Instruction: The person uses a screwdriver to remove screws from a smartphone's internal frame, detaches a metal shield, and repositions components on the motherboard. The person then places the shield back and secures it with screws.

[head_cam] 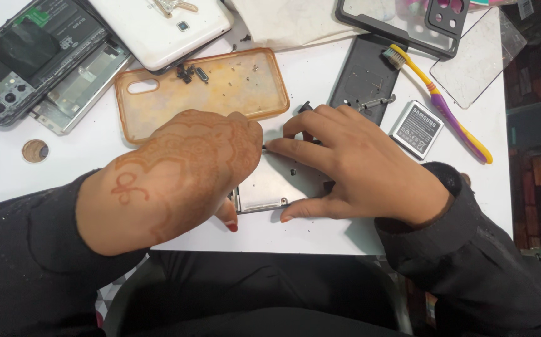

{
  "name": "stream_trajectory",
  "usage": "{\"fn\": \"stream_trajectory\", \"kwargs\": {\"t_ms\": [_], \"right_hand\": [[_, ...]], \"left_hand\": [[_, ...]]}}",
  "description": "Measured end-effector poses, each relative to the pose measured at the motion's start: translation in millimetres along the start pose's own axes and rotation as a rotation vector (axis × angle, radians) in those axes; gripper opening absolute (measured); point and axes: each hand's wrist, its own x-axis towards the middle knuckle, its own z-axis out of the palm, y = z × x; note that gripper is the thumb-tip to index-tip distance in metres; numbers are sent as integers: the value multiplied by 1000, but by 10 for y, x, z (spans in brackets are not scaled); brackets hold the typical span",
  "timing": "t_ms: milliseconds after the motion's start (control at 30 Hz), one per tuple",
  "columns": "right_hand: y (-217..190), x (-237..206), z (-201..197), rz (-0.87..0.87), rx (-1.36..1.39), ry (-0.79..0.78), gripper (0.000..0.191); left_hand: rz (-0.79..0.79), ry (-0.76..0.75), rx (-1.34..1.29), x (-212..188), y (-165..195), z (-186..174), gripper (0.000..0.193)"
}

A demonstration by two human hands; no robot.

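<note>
Your left hand (180,171), patterned with reddish-brown dye, lies knuckles-up over the left part of a silver metal phone plate (276,184) at the near edge of the white counter (320,68). Its fingers are curled together; whether they pinch anything I cannot tell, as the palm side is hidden. Your right hand (361,171) rests on the right part of the same plate: the thumb presses along the plate's near edge, the forefinger points left and meets your left fingertips over the plate's upper edge, where a thin dark tip shows between them. The right fingers are spread, clamped on nothing visible.

Just beyond your hands lies an amber transparent phone case (220,90), open side up, holding small dark parts and screws. To its right sits a dark grey back cover (364,72), and on it the head of a yellow-and-purple toothbrush (448,112). A small silver battery (416,128) lies beside the brush handle, near your right wrist. At far left are an opened phone (27,53) and a round brown disc (35,150); a white phone (158,28) lies behind the amber case.
</note>
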Motion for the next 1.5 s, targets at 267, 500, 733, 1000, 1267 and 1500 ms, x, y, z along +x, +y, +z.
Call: {"fn": "stream_trajectory", "kwargs": {"t_ms": [267,500,733,1000,1267,1500], "right_hand": [[15,1,32,3,15,-8,75],[7,7,13,6,43,-18,72],[0,73,51,28,39,-17,78],[41,128,81,29,61,-34,74],[40,118,83,64,93,-71,69],[-7,84,53,69,142,-51,67]], "left_hand": [[146,242,-271,-125,23,8,66],[-73,-26,-234,-39,-24,101,68],[-57,12,-259,72,-309,321,57],[95,123,-733,32,-418,402,39],[-66,-87,-37,3,-75,-40,30],[123,189,69,-73,-30,-54,38]]}}
